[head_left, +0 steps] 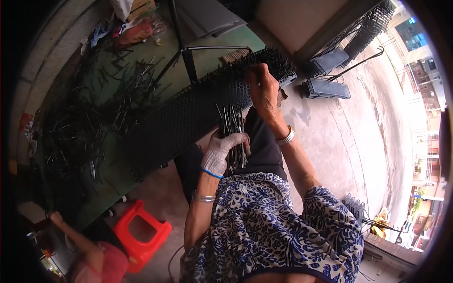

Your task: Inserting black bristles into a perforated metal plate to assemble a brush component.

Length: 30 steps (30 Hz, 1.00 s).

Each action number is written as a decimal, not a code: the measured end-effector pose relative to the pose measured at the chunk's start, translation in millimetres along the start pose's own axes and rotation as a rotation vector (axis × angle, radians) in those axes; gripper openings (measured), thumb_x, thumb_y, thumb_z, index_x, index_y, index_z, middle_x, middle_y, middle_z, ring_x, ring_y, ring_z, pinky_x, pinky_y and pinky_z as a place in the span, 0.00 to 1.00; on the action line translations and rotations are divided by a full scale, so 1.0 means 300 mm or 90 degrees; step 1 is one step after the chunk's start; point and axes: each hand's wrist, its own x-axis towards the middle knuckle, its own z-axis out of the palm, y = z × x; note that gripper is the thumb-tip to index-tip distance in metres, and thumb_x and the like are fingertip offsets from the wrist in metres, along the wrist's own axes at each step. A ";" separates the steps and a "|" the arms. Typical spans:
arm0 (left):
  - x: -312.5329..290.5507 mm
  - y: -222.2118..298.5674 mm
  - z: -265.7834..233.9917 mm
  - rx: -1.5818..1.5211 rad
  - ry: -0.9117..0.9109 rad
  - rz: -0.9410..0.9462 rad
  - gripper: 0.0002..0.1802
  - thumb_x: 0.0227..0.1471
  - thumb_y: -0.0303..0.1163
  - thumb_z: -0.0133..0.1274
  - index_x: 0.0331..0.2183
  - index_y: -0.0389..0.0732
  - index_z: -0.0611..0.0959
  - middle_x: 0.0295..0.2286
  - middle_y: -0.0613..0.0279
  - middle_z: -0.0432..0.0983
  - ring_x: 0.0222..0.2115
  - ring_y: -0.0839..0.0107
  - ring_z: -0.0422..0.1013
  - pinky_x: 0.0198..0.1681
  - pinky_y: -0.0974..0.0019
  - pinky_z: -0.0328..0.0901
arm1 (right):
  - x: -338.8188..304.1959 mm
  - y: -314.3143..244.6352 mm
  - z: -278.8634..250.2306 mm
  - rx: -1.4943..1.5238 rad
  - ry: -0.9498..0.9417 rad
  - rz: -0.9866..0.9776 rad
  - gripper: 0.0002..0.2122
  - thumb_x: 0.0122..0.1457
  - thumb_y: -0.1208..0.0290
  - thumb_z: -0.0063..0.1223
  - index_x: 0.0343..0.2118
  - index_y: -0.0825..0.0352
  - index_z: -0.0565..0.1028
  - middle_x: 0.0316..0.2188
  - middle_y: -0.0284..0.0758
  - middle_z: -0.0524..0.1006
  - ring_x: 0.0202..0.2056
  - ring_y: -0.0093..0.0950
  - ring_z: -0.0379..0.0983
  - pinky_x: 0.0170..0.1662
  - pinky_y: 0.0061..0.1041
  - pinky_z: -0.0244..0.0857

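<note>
A bundle of thin metal rods [230,119] is gripped upright in my left hand [222,150], which wears a whitish knit glove with a blue cuff edge. My bare right hand [265,96] is closed over the far right end of a long black panel [184,115] full of small round holes. Its fingertips are turned away, so whatever they pinch cannot be made out. Dark pins [273,61] stand thickly in the panel's far end, just beyond that hand. The panel lies along the near edge of a green table [106,200].
Many loose dark rods [113,104] are strewn over the table's left side. A black metal stand [188,61] rises behind the panel. At lower left are a red plastic stool [163,233] and another person in red [111,262]. Black trays [328,88] sit on the floor at right.
</note>
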 end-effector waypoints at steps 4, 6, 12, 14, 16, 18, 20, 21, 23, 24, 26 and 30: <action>-0.002 0.004 -0.004 -0.023 -0.010 0.024 0.21 0.44 0.23 0.59 0.43 0.33 0.75 0.21 0.56 0.76 0.18 0.67 0.73 0.22 0.66 0.70 | -0.005 -0.003 0.002 -0.132 -0.050 -0.072 0.06 0.59 0.72 0.53 0.36 0.67 0.74 0.32 0.35 0.73 0.28 0.24 0.72 0.31 0.25 0.66; -0.008 0.006 -0.009 -0.030 -0.013 0.026 0.21 0.43 0.23 0.59 0.43 0.32 0.75 0.21 0.56 0.76 0.18 0.67 0.73 0.22 0.66 0.70 | -0.010 -0.026 -0.001 -0.212 -0.043 -0.125 0.06 0.58 0.72 0.54 0.36 0.66 0.75 0.30 0.35 0.71 0.27 0.24 0.71 0.30 0.25 0.65; -0.022 0.008 -0.049 0.016 -0.049 0.089 0.18 0.43 0.24 0.59 0.39 0.32 0.75 0.23 0.54 0.76 0.19 0.67 0.74 0.25 0.65 0.71 | -0.004 -0.120 -0.068 -0.027 -0.251 0.009 0.12 0.58 0.65 0.56 0.42 0.65 0.77 0.31 0.34 0.73 0.35 0.24 0.71 0.39 0.24 0.64; -0.030 0.010 -0.057 0.005 -0.069 0.079 0.16 0.43 0.25 0.59 0.36 0.31 0.76 0.23 0.54 0.77 0.19 0.67 0.74 0.25 0.65 0.71 | -0.014 -0.141 -0.082 0.095 -0.368 0.080 0.13 0.58 0.65 0.56 0.42 0.66 0.77 0.32 0.33 0.75 0.37 0.23 0.71 0.41 0.23 0.64; -0.047 0.029 -0.053 0.010 -0.073 0.065 0.15 0.43 0.26 0.59 0.35 0.31 0.76 0.23 0.54 0.77 0.19 0.67 0.74 0.26 0.65 0.71 | -0.014 -0.196 -0.098 0.218 -0.529 0.208 0.12 0.59 0.64 0.56 0.41 0.67 0.77 0.34 0.30 0.77 0.40 0.19 0.70 0.44 0.20 0.64; -0.061 0.033 -0.053 0.014 -0.076 0.051 0.15 0.43 0.27 0.59 0.34 0.31 0.76 0.23 0.54 0.77 0.20 0.67 0.74 0.26 0.65 0.72 | -0.014 -0.175 -0.088 0.238 -0.559 0.219 0.11 0.59 0.65 0.56 0.39 0.67 0.77 0.33 0.29 0.77 0.38 0.19 0.70 0.43 0.20 0.64; -0.072 0.030 -0.057 -0.060 -0.105 0.021 0.14 0.43 0.27 0.59 0.33 0.31 0.76 0.23 0.54 0.77 0.20 0.67 0.74 0.27 0.65 0.72 | -0.015 -0.162 -0.082 0.257 -0.590 0.229 0.10 0.59 0.65 0.56 0.37 0.67 0.77 0.31 0.28 0.77 0.37 0.18 0.70 0.42 0.19 0.63; -0.067 0.020 -0.078 -0.062 -0.101 0.025 0.14 0.43 0.27 0.59 0.33 0.31 0.76 0.23 0.54 0.77 0.20 0.67 0.74 0.27 0.65 0.72 | -0.013 -0.163 -0.069 0.265 -0.598 0.230 0.09 0.59 0.66 0.56 0.35 0.67 0.77 0.30 0.27 0.76 0.36 0.17 0.69 0.41 0.19 0.63; -0.051 -0.008 -0.126 -0.125 -0.110 -0.105 0.14 0.43 0.27 0.59 0.33 0.31 0.77 0.23 0.55 0.77 0.21 0.67 0.74 0.27 0.65 0.73 | -0.016 -0.176 -0.044 0.274 -0.612 0.228 0.09 0.59 0.66 0.56 0.34 0.68 0.76 0.29 0.27 0.75 0.34 0.17 0.69 0.40 0.18 0.63; -0.051 0.000 -0.123 -0.127 -0.109 -0.103 0.14 0.43 0.27 0.59 0.33 0.31 0.77 0.23 0.55 0.77 0.21 0.67 0.74 0.27 0.65 0.73 | -0.025 -0.190 -0.037 0.258 -0.582 0.222 0.08 0.59 0.67 0.55 0.33 0.68 0.75 0.28 0.27 0.75 0.34 0.16 0.68 0.39 0.19 0.63; -0.052 0.019 -0.111 -0.056 -0.065 -0.025 0.13 0.43 0.26 0.60 0.33 0.31 0.78 0.23 0.55 0.77 0.21 0.68 0.75 0.27 0.65 0.73 | -0.029 -0.178 -0.016 0.270 -0.521 0.175 0.08 0.60 0.69 0.54 0.33 0.69 0.73 0.26 0.28 0.74 0.31 0.16 0.69 0.35 0.19 0.64; -0.078 0.030 -0.123 -0.061 -0.006 0.011 0.11 0.42 0.25 0.60 0.31 0.32 0.79 0.22 0.56 0.77 0.20 0.67 0.75 0.26 0.65 0.73 | 0.002 -0.197 0.023 0.205 -0.322 0.107 0.05 0.60 0.74 0.51 0.34 0.70 0.70 0.24 0.30 0.74 0.24 0.17 0.69 0.29 0.17 0.64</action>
